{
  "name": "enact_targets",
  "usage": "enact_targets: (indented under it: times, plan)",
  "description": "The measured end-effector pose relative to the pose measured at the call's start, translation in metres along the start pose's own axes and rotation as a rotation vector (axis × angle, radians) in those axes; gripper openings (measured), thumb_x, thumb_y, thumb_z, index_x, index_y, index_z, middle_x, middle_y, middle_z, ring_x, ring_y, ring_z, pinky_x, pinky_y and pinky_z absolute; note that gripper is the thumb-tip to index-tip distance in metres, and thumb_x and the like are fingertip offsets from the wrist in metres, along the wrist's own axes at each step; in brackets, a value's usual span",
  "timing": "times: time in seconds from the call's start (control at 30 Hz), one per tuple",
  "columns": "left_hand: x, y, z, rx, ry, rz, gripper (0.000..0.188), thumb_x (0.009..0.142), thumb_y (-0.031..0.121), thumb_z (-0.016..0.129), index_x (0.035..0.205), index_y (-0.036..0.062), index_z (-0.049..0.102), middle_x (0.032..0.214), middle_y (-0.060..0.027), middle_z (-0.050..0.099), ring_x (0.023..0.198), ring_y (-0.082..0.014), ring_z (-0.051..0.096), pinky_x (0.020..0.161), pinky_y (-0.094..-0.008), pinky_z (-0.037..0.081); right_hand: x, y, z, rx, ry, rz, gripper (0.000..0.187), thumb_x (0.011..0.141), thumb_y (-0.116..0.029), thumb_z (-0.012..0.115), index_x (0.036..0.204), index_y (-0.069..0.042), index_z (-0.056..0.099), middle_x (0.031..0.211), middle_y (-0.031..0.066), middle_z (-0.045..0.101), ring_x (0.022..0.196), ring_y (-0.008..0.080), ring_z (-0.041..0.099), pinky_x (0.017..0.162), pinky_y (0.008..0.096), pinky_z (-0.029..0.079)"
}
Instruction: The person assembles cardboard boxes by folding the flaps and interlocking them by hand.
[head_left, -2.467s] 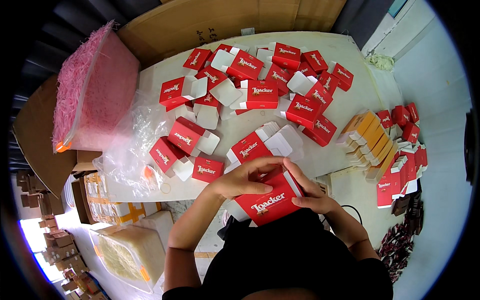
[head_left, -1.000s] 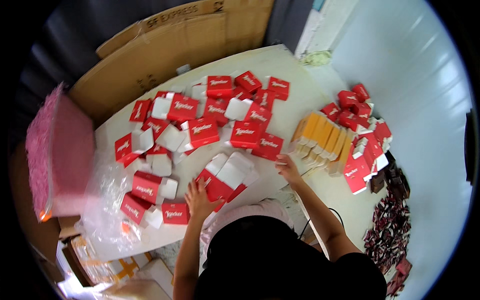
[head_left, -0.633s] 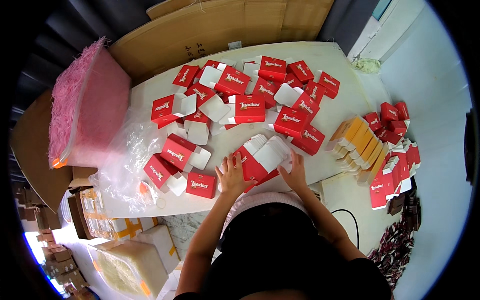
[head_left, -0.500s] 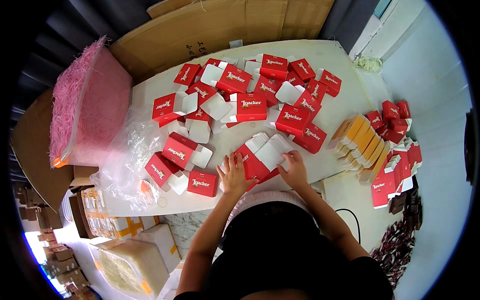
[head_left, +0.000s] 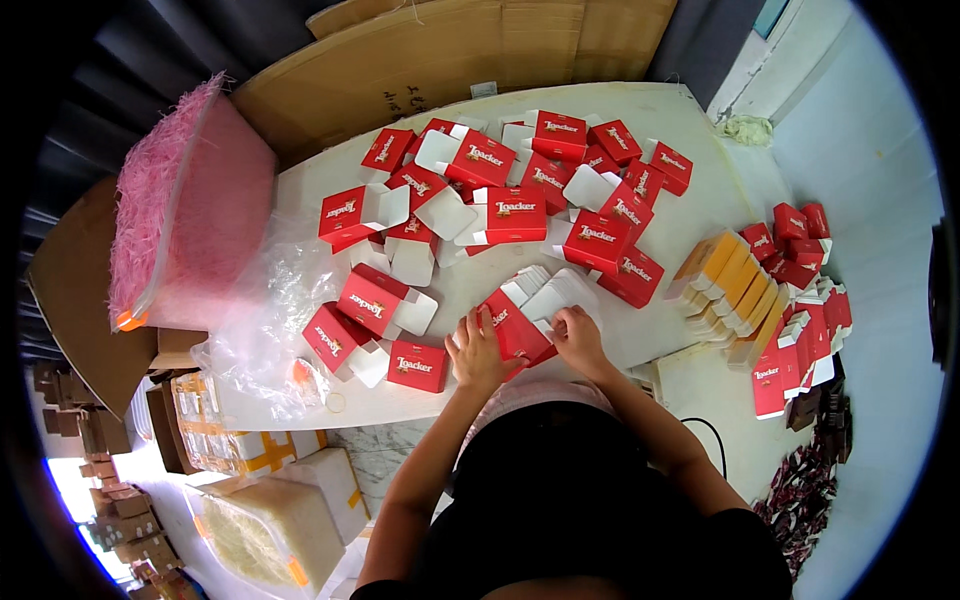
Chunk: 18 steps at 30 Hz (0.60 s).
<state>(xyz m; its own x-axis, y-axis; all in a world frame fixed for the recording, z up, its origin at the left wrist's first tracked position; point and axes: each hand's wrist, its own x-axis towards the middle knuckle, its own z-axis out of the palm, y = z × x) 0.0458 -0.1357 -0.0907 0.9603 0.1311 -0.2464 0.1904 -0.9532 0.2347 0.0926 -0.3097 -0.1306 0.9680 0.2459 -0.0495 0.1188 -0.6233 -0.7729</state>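
In front of me on the table lies a stack of flattened red cartons [head_left: 512, 328] with white flaps [head_left: 560, 296] fanned out at its far end. My left hand [head_left: 474, 352] rests along the left edge of this stack, its fingers apart and extended over the red face. My right hand [head_left: 578, 340] is closed in a pinch at the stack's right side, on a white flap of a carton; the fingertips partly hide the spot. To the left of my left hand sits a folded-up red box [head_left: 417, 366]. Several more red boxes [head_left: 515, 214], many with raised white flaps, crowd the table beyond.
A tub of pink shredded paper [head_left: 195, 200] and a clear plastic bag [head_left: 270, 320] occupy the left. On the right are yellow cartons [head_left: 735, 283], more red cartons [head_left: 800, 335] and a pile of small wrapped items [head_left: 800, 490]. A cardboard sheet [head_left: 450, 70] stands behind the table.
My right hand has shifted slightly left and its fingers have drawn into a pinch at the flap. My left hand stays on the stack. The whole view has shifted a little.
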Motion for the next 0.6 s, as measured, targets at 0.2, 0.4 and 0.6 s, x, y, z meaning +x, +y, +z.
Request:
enact_targets:
  times: [0.2,0.4,0.6]
  plan:
    - [0.007,-0.034,-0.042,-0.428,0.100,0.192,0.095,0.064,0.041,0.076,0.135,0.0005,0.026,0.118,-0.0179,0.050,0.099,-0.0269,0.052,0.086,-0.0407,0.041,0.002,-0.034,-0.034,0.295,-0.155,-0.014,0.011,0.074,-0.001,0.061,0.084,0.000,0.057,0.086,0.0137,0.062,0.065,0.0228,0.060,0.057,0.0316,0.047]
    - [0.005,-0.070,-0.127,-1.110,-0.329,0.322,0.071,0.069,0.035,0.072,0.121,-0.0061,0.047,0.096,-0.0126,0.062,0.074,-0.0125,0.055,0.067,-0.0281,0.046,-0.011,-0.105,-0.080,0.698,-0.242,-0.013,0.006,0.084,0.002,0.049,0.087,0.002,0.054,0.080,0.0059,0.054,0.058,0.0095,0.053,0.050,0.0221,0.043]
    - [-0.029,-0.070,-0.122,-1.566,-0.875,0.558,0.105,0.058,0.041,0.075,0.136,-0.0055,0.022,0.133,-0.0179,0.037,0.118,-0.0239,0.042,0.096,-0.0360,0.034,-0.028,-0.141,-0.097,0.854,-0.437,-0.032,0.008,0.090,-0.003,0.045,0.092,0.001,0.051,0.079,0.0034,0.053,0.060,0.0083,0.055,0.051,0.0215,0.044]
